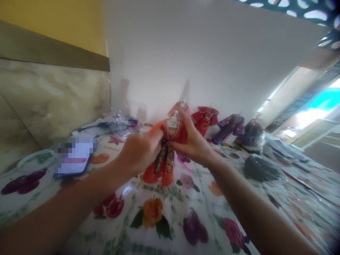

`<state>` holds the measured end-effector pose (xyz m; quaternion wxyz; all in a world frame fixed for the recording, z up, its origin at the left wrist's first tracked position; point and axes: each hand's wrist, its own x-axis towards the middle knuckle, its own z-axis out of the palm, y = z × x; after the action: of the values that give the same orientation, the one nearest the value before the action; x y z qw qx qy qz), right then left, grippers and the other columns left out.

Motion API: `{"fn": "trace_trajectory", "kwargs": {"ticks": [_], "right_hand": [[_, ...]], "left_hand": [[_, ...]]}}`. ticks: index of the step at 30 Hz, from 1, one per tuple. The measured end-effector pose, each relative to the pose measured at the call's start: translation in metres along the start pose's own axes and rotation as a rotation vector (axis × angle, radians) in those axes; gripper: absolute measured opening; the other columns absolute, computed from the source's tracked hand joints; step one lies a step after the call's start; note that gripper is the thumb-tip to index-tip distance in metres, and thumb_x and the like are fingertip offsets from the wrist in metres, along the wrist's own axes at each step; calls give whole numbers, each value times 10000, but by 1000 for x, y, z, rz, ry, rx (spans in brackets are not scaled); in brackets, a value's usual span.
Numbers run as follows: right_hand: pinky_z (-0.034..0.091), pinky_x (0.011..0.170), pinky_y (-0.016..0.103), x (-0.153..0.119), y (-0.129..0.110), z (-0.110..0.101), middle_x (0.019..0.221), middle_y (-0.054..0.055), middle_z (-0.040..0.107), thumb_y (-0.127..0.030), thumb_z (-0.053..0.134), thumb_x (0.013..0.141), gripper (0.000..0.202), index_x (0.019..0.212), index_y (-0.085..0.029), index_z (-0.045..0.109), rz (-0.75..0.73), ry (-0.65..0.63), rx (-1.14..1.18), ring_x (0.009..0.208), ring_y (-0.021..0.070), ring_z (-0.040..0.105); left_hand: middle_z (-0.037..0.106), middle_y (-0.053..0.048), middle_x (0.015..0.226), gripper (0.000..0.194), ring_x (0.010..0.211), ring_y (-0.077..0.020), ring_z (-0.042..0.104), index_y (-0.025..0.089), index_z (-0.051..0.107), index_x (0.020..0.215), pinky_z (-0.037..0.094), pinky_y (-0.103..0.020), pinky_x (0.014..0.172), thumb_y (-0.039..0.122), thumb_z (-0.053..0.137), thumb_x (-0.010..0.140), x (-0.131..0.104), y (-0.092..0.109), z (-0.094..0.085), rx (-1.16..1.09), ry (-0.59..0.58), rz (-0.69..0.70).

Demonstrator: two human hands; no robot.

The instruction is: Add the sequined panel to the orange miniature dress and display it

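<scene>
Between my two hands stands a small orange doll outfit [170, 170] with a beaded V-neck, dark patterned bands down the front and a white bead at the neck. My left hand [142, 148] is closed at its left side near the waist, with the fingertips pinching the cloth. My right hand [193, 140] grips the right side, its thumb at the waist and its fingers up by the shoulder. Directly behind is a pinkish-red outfit [182, 105], partly hidden. To its right are a red outfit [204, 118] and a purple one [230, 128].
A phone [75, 156] lies at the left beside clear plastic wrapping [119, 124]. At the right are a tied clear bag [253, 134] and a dark plastic-wrapped bundle [260, 168]. A flowered tablecloth [119, 230] covers the table, which meets a white wall [159, 53].
</scene>
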<state>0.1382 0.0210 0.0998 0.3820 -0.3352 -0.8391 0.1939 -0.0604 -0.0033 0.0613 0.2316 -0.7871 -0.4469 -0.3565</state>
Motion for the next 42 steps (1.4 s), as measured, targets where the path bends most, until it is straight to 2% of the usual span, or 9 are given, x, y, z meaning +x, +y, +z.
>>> {"fn": "trace_trajectory", "kwargs": {"ticks": [4, 10, 15, 22, 25, 28, 32, 37, 42], "right_hand": [[449, 1115, 530, 1, -4, 0, 1547, 84, 396, -182, 735, 762, 976, 1570, -290, 198, 1, 11, -65, 1288, 326, 532], [576, 959, 501, 2, -1, 2, 1316, 78, 606, -200, 730, 781, 1003, 1583, -305, 138, 52, -12, 38, 1079, 296, 659], [611, 879, 485, 2, 2, 4, 1272, 78, 627, -211, 739, 777, 1015, 1584, -316, 133, 74, -2, 91, 996, 284, 687], [576, 963, 483, 1, 8, 5, 1301, 81, 607, -215, 739, 788, 977, 1576, -293, 166, 41, 7, 160, 1082, 285, 661], [537, 1020, 519, 0, 12, 5, 1336, 82, 583, -223, 756, 783, 973, 1569, -307, 187, 34, 38, 120, 1156, 304, 628], [504, 1056, 544, -1, 14, 5, 1399, 91, 536, -232, 763, 781, 976, 1568, -306, 191, 13, 48, 101, 1194, 313, 605], [498, 1055, 557, -2, 14, 5, 1389, 87, 543, -225, 747, 794, 972, 1570, -325, 170, 21, 40, 122, 1155, 303, 625], [466, 1088, 558, -2, 13, 6, 1474, 90, 462, -216, 751, 782, 974, 1568, -330, 186, 22, 54, 100, 1259, 319, 556], [457, 1091, 576, -3, 15, 7, 1470, 99, 461, -229, 754, 788, 967, 1566, -323, 187, 21, 57, 108, 1261, 322, 556]], "left_hand": [[677, -32, 646, 129, 508, -166, 579, 172, 636, 896, 250, -290, 477, 205, 512, 890, 2, -1, -1, 12, -28, 1], [684, -35, 679, 145, 548, -176, 614, 179, 626, 972, 275, -296, 476, 218, 501, 909, 3, -2, 1, -1, -29, -19], [702, -32, 710, 126, 579, -184, 643, 183, 615, 953, 295, -301, 489, 236, 502, 933, 4, -4, 2, -12, -48, -35], [686, -11, 665, 197, 536, -153, 626, 169, 629, 888, 348, -279, 483, 240, 466, 973, -11, 2, -6, -6, 62, 31], [722, -29, 725, 190, 571, -157, 661, 146, 648, 1007, 445, -276, 521, 232, 482, 975, -25, 11, -5, -70, 104, 86], [762, -86, 864, 305, 643, -188, 708, 97, 592, 1222, 527, -308, 572, 240, 479, 977, -36, 19, 0, -141, 54, 69], [765, -126, 954, 445, 671, -215, 726, 59, 481, 1367, 568, -350, 585, 287, 451, 986, -43, 22, 9, -182, -39, -3], [764, -122, 966, 522, 678, -233, 734, 45, 409, 1425, 582, -378, 591, 308, 468, 978, -43, 22, 10, -229, -66, -37], [765, -109, 927, 541, 671, -234, 733, 44, 397, 1431, 560, -360, 580, 321, 472, 973, -42, 22, 9, -220, -80, -64]]}}
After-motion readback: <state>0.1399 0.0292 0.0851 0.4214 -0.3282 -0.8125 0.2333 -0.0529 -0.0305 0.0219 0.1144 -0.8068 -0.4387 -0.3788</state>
